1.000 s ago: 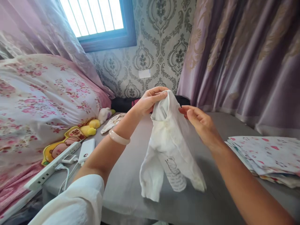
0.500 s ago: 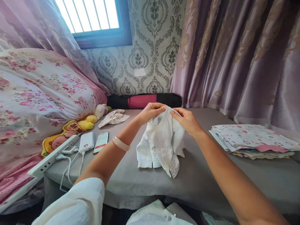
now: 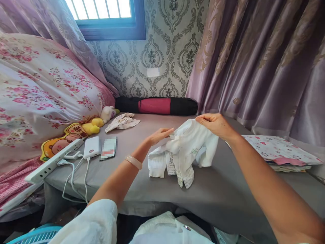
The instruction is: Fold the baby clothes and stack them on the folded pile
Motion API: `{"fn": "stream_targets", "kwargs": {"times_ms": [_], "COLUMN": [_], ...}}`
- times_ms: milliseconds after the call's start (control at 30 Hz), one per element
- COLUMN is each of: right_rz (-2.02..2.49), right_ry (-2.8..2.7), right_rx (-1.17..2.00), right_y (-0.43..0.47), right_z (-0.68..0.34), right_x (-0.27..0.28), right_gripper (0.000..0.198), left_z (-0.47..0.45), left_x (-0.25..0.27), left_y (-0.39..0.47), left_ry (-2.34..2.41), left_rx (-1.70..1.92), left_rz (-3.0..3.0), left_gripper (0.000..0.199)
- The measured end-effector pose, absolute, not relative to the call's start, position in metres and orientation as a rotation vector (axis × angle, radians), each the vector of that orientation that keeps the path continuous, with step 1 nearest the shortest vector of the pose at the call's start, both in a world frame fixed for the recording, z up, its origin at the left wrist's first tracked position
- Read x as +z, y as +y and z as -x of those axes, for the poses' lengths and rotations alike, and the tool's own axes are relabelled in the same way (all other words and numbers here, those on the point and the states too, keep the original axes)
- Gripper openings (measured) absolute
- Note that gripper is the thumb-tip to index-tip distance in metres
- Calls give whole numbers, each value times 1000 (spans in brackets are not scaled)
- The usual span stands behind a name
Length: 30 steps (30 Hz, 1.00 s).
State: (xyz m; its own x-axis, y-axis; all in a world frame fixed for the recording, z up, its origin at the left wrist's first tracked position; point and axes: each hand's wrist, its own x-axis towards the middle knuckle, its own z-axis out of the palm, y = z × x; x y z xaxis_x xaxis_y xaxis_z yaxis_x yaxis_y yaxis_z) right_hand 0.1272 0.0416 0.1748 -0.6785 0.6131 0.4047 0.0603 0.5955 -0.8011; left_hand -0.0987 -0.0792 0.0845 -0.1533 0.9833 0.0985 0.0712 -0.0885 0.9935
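A small white baby top (image 3: 186, 145) hangs from both hands just above the grey bed, its lower part resting on the sheet. Printed lettering and a small green motif show on its front. My right hand (image 3: 215, 124) pinches the top at one shoulder, near the neckline. At the other shoulder, my left hand (image 3: 161, 136) holds the cloth between closed, fairly straight fingers; its thumb is mostly hidden. One sleeve lies on the sheet at the left, and the other droops below my right hand.
A stack of folded patterned cloths (image 3: 279, 149) lies at the right. On the left are a power strip (image 3: 57, 161), a white power bank (image 3: 91, 146), a phone (image 3: 108, 149), plush toys (image 3: 92, 126) and a crumpled cloth (image 3: 122, 122). A black-and-pink bag (image 3: 154, 105) lies along the wall.
My hands have moved apart, the right one farther right and the left slightly left and down. The bunched top has spread, showing its front and neckline. The view has shifted slightly.
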Motion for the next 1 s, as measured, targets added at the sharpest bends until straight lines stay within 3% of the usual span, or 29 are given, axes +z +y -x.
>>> {"fn": "stream_targets", "kwargs": {"times_ms": [133, 300, 433, 567, 800, 1000], "right_rz": [568, 645, 719, 753, 806, 741], "right_ry": [-2122, -2088, -2037, -1951, -2010, -2152], "right_rx": [1154, 1159, 1204, 1281, 1314, 1366], "right_y": [53, 77, 93, 110, 137, 151], "right_z": [-129, -133, -136, -130, -110, -104], "right_x": [177, 178, 178, 172, 158, 162], "right_gripper": [46, 45, 45, 40, 46, 46], "left_z": [92, 99, 120, 133, 149, 176], "left_x": [49, 33, 48, 65, 86, 143], "left_y": [-70, -56, -55, -60, -62, -61], "left_ry": [1054, 940, 926, 1089, 1226, 1622], "left_rx": [1291, 1364, 1255, 1121, 1449, 1497], "left_rz": [-975, -873, -985, -1028, -775, -1088], "left_gripper": [55, 45, 54, 38, 37, 32]}}
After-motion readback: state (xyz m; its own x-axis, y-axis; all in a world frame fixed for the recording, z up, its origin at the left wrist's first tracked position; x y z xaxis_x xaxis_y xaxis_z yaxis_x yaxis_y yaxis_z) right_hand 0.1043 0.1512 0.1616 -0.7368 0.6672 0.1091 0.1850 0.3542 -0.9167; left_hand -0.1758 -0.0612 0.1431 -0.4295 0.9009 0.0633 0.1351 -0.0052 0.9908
